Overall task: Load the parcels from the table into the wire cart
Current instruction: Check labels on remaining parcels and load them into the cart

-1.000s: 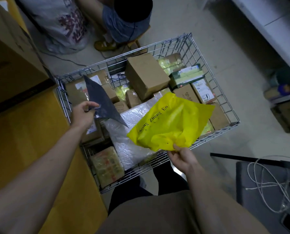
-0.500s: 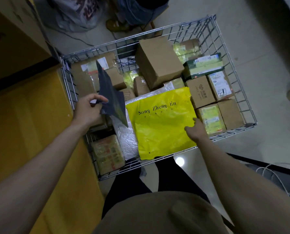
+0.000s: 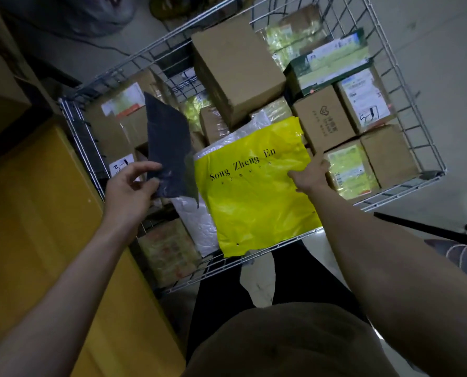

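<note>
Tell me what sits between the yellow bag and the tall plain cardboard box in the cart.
In the head view, a crinkled white mailer shows between the yellow bag and the tall cardboard box, running under the bag's top edge.

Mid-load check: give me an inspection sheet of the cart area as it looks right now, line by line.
Surface: yellow table on the left; no parcels seen on its visible part.
Job's things: wire cart packed with cardboard boxes; a big brown box sits on top of the pile; yellow mailer bag lies flat on a white padded mailer at the near side.
Clutter: nothing seen.
Grips: left hand pinches a dark grey flat mailer above the cart; right hand rests on the yellow bag's right edge, fingers hidden.
Cables: white cord coiled at far right.
Surroundings: pale floor; a bulky bag beyond the cart.
</note>
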